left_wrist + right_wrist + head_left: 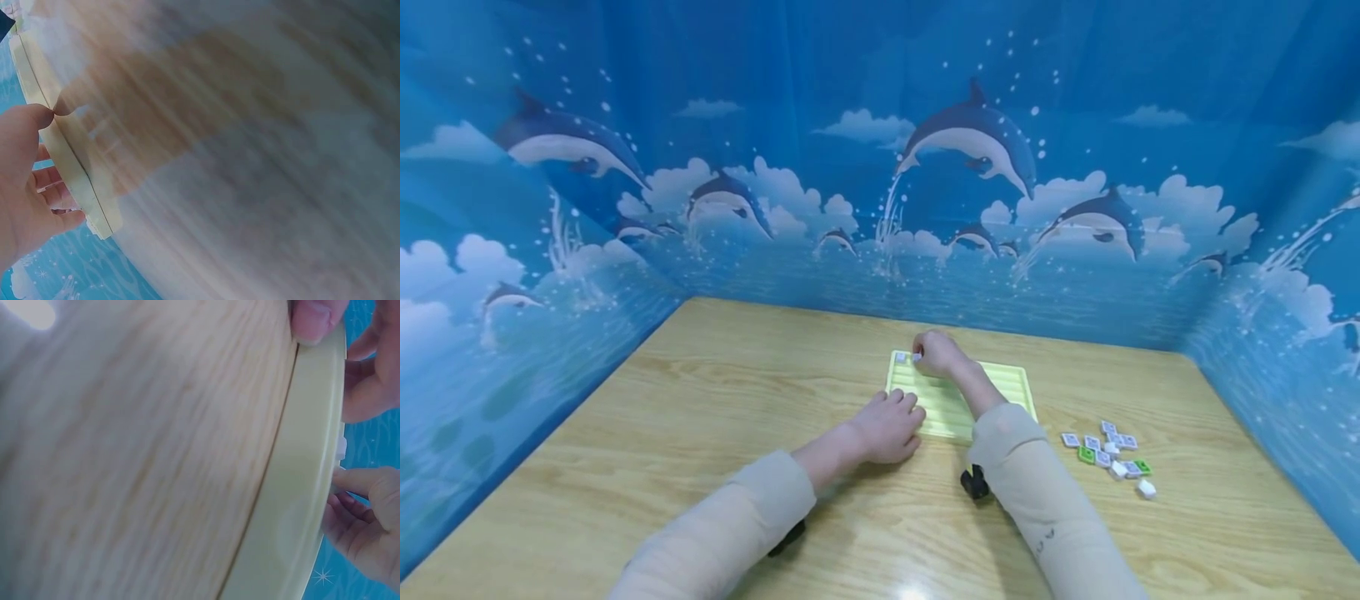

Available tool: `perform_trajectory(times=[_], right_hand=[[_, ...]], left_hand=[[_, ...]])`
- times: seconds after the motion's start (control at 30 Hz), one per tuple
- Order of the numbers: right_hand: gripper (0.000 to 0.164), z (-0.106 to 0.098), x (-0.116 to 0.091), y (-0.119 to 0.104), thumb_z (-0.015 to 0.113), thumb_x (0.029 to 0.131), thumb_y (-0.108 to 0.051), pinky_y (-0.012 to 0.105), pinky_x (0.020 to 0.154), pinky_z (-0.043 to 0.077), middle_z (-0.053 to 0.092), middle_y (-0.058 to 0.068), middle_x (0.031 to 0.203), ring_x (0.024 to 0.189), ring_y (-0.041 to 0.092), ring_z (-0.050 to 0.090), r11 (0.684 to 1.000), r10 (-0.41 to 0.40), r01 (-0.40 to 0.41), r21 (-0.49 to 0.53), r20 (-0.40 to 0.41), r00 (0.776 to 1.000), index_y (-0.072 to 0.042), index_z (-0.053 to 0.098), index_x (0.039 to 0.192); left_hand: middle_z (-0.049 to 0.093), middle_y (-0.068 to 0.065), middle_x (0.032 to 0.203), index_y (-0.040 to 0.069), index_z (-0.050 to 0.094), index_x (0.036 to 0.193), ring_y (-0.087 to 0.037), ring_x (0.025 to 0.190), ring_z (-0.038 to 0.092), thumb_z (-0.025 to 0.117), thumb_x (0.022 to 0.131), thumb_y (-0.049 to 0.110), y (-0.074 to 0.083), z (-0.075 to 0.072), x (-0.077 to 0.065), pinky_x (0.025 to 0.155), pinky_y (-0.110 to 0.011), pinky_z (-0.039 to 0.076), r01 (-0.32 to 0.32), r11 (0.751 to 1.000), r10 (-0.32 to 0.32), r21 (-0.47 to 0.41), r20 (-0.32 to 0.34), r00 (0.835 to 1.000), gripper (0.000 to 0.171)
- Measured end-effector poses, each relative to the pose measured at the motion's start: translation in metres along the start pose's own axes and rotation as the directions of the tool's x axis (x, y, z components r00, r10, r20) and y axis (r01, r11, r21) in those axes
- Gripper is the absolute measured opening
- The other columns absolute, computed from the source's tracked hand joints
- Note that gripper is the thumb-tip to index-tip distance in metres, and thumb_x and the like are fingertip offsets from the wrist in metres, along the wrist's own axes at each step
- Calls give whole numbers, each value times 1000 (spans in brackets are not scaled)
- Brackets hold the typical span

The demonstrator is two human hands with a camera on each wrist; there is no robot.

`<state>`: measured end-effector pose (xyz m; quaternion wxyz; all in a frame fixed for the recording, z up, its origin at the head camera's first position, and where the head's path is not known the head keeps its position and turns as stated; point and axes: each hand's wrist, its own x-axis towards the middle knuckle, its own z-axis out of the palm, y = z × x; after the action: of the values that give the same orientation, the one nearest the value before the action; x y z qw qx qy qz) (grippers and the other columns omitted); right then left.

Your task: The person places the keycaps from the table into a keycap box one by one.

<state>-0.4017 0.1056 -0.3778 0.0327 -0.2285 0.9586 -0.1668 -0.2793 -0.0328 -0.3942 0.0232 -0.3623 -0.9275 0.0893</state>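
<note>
A pale yellow tray (951, 412) with ridged rows lies on the table. My left hand (889, 427) grips its near left corner. In the left wrist view the thumb presses the tray's near wall (72, 156) while the other fingers reach over the top. My right hand (937, 353) is over the tray's far left part and pinches a small white tile (917, 357), mostly covered by the fingers. Just left of it, another white tile (900, 357) sits in the far left corner of the tray.
Right of the tray, several small tiles lie loosely grouped on the wooden table (737, 367), mostly white, such as one tile (1071, 439), with a few green ones, such as this green tile (1086, 455). A blue dolphin-print curtain (850, 275) encloses the table's back and sides.
</note>
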Motion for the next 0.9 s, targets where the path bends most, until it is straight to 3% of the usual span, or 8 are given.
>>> perform_trajectory(times=[0.57,0.9], right_hand=[[8,0,2,-4,61,80,-3,31,63,43,56,6,79,73,20,50,1000,2,-2,-10,10,1000,-2,61,87],[10,0,1,-7,61,83,-7,33,70,47,57,8,89,84,22,53,999,21,-21,-24,19,1000,-4,61,92]], left_hand=[[49,-5,110,12,54,114,-21,101,46,47,94,37,-1,2,0,89,-39,42,-14,1000,14,15,-24,1000,34],[50,-7,114,11,54,117,-21,103,46,47,94,37,-1,2,-1,92,-40,41,-9,1000,9,-2,-18,1000,35]])
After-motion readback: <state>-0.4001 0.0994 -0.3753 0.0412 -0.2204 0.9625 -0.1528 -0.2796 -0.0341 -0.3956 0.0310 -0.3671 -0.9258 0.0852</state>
